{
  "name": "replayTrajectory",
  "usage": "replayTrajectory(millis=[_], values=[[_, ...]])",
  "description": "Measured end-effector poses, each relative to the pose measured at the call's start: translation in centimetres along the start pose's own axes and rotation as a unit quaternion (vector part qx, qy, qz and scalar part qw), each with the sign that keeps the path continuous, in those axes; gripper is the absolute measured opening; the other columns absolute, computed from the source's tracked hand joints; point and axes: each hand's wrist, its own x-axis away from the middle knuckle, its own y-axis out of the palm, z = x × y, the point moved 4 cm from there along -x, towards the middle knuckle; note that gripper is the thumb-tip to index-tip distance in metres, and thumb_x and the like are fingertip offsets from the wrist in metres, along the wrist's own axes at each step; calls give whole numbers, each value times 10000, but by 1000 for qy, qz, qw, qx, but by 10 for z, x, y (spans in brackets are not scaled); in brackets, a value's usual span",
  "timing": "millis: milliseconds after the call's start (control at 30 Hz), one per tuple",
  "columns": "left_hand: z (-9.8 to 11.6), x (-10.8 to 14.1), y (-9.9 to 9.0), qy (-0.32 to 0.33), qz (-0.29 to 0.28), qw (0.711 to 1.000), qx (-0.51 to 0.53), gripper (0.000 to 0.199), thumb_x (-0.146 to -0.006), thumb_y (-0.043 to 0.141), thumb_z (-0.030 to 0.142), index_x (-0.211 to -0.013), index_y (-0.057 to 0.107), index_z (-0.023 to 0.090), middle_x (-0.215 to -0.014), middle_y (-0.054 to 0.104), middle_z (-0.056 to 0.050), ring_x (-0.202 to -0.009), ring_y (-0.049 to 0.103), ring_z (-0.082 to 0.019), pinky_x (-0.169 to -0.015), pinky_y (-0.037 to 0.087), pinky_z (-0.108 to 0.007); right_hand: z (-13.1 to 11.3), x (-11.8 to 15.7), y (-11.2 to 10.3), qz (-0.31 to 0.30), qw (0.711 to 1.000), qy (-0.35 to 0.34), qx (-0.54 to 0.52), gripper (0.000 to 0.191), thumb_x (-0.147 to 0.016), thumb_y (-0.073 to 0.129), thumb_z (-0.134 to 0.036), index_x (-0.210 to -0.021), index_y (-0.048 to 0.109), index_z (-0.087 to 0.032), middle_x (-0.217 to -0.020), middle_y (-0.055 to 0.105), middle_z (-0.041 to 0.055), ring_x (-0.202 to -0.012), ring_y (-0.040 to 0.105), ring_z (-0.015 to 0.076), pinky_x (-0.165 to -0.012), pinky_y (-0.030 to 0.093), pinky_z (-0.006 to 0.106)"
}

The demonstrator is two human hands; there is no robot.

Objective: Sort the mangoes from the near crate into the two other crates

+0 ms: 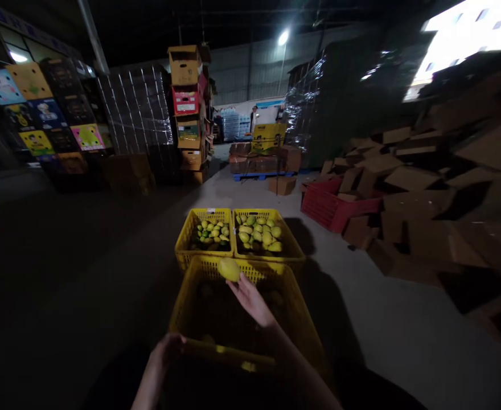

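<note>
My right hand [253, 299] reaches over the near yellow crate [308, 319] and holds a yellow-green mango [229, 269] at its fingertips. The fruit is above the crate's far rim. My left hand [167, 348] is closed on the near left corner of the same crate; its fingertips are dim. Deep shadow fills this crate, and a few faint fruits show inside. Just beyond stand two more yellow crates side by side. The left crate [182, 242] contains smaller green and yellow fruits [212, 232]; the right crate [291, 242] holds larger yellow-green mangoes [259, 232].
A red crate [325, 205] and a big heap of cardboard boxes [417, 199] lie to the right. Stacked cartons [186, 128] rise at the back left. A blue pallet [259, 175] with boxes stands ahead on the grey floor [361, 307].
</note>
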Motion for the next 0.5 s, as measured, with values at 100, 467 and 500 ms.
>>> replayTrajectory(millis=[100,467,500], values=[[1,11,2,29,-6,999,-44,441,-722,477,604,-770,679,216,-854,681,-66,-892,629,-257,-822,492,-355,-38,14,36,-32,999,-32,-17,136,-712,648,-163,-815,604,-240,-933,703,22,-1002,648,203,-848,562,329],[-4,34,51,49,-266,934,-233,421,-813,425,552,-828,662,204,-870,657,-21,-837,578,-190,-797,425,-265,-119,58,48,-9,992,-77,99,185,-730,642,-272,-888,605,-184,-702,662,17,-682,652,161,-559,517,242],[-6,33,55,42,-285,922,-260,397,-814,434,522,-836,667,202,-866,658,-16,-843,578,-187,-790,418,-259,-126,58,38,15,992,-88,88,174,-736,639,-258,-894,608,-192,-706,661,5,-686,648,147,-570,514,229]])
